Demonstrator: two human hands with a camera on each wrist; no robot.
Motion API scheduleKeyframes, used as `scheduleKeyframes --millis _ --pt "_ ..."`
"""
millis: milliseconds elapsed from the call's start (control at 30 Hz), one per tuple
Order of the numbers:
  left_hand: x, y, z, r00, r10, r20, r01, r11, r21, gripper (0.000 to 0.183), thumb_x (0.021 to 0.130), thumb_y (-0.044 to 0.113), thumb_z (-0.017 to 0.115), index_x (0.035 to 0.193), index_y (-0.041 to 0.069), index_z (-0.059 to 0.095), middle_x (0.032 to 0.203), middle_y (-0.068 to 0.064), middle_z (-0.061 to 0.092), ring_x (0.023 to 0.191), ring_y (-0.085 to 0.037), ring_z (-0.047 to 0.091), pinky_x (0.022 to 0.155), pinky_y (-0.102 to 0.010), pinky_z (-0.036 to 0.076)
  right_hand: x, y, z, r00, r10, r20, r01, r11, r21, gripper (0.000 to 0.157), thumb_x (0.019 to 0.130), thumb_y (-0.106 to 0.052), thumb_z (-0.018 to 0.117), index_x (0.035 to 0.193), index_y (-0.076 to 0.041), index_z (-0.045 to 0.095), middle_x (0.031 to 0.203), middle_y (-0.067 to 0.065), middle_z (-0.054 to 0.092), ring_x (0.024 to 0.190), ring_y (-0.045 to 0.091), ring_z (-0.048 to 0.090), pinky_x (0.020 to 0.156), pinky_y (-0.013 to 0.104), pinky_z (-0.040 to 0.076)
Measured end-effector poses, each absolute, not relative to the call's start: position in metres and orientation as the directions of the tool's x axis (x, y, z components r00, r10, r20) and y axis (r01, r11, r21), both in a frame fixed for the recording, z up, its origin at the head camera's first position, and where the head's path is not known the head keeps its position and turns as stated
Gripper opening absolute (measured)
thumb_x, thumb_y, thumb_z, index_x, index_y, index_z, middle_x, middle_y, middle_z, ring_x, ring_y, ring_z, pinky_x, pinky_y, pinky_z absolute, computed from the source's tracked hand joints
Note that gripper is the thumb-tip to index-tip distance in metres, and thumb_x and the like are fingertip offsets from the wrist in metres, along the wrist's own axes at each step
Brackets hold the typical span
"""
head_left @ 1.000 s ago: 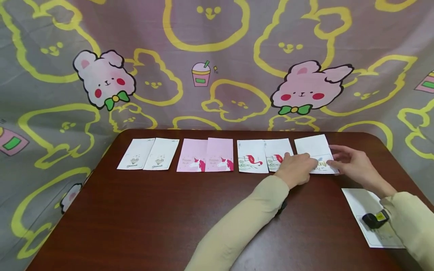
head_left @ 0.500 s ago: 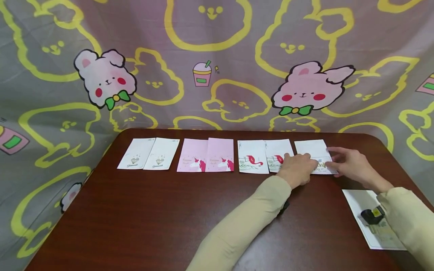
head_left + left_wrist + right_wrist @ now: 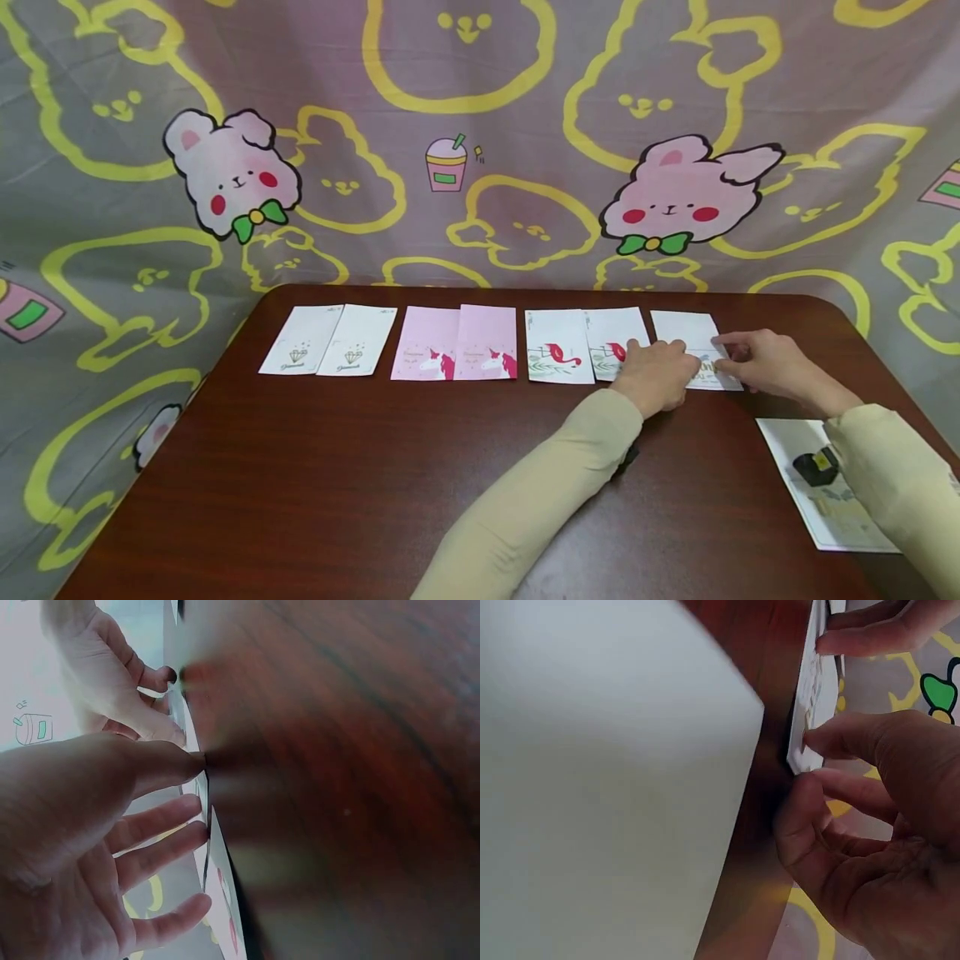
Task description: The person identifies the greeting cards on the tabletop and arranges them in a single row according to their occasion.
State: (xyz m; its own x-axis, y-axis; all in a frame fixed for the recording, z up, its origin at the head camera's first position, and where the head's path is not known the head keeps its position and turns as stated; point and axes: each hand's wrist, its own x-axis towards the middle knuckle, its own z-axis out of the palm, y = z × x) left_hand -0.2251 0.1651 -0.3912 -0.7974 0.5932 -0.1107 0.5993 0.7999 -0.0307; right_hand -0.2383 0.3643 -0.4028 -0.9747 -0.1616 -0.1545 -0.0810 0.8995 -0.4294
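Note:
A white greeting card with gold lettering [image 3: 684, 329] lies at the right end of the row, near the table's far edge. My left hand [image 3: 658, 375] touches its left side; in the left wrist view those fingers [image 3: 161, 851] are fairly straight and spread, the thumb reaching to the card's near edge. At its right edge, my right hand [image 3: 783, 367] pinches the card between thumb and curled fingers, as the right wrist view shows with the card's corner [image 3: 804, 754]. Part of the lettering is covered by the hands. Left of it lie two flamingo cards [image 3: 555, 342], one partly behind my left hand.
Two pink unicorn cards [image 3: 487, 333] and two white diamond cards [image 3: 300, 333] continue the row leftward on the dark brown table [image 3: 337, 483]. Another white card [image 3: 783, 442] lies under my right forearm, near the right edge. A patterned cloth [image 3: 525, 142] hangs behind.
The card at the right end, its far edge raised earlier, has come down flat. My right hand has shifted slightly left with the card's right edge; my left hand has stayed almost still.

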Motion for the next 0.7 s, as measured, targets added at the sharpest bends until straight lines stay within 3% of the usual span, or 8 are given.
scheduleKeyframes --millis 167,400,567,700 --pt "-0.225 0.164 -0.393 -0.795 0.6 -0.092 0.603 0.797 -0.016 0.021 0.098 0.038 0.067 0.118 0.043 0.068 0.122 0.016 0.062 0.112 -0.006 0.058 0.093 -0.036 0.044 -0.239 0.367 -0.403 -0.976 -0.165 -0.144 -0.094 0.908 -0.408 0.055 0.091 -0.021 0.074 0.133 0.01 0.057 0.081 0.011 0.066 0.06 0.016 0.058 0.053 0.031 0.05" --pt "-0.226 0.16 -0.394 -0.782 0.621 -0.051 0.621 0.783 0.004 0.015 0.099 0.035 0.065 0.113 0.039 0.068 0.118 0.014 0.062 0.109 -0.009 0.059 0.09 -0.036 0.044 -0.236 0.37 -0.405 -0.98 -0.16 -0.122 -0.09 0.892 -0.444 0.054 0.093 -0.023 0.072 0.136 0.006 0.056 0.09 0.015 0.07 0.063 0.016 0.061 0.056 0.031 0.051" --pt "-0.228 0.155 -0.395 -0.747 0.664 -0.021 0.661 0.747 0.07 0.028 0.101 0.036 0.059 0.128 0.041 0.064 0.126 0.016 0.06 0.113 -0.007 0.059 0.089 -0.034 0.047 -0.227 0.374 -0.405 -0.985 -0.166 -0.051 -0.127 0.887 -0.444 0.051 0.095 -0.025 0.071 0.134 0.004 0.058 0.099 0.023 0.072 0.068 0.018 0.065 0.057 0.03 0.051" --pt "-0.228 0.153 -0.393 -0.709 0.705 0.002 0.69 0.693 0.208 0.035 0.101 0.045 0.058 0.136 0.043 0.061 0.136 0.018 0.057 0.12 -0.002 0.057 0.092 -0.03 0.05 -0.216 0.379 -0.404 -0.984 -0.178 0.027 -0.175 0.904 -0.39 0.044 0.093 -0.029 0.074 0.125 0.001 0.067 0.102 0.021 0.073 0.081 0.026 0.066 0.063 0.036 0.049"
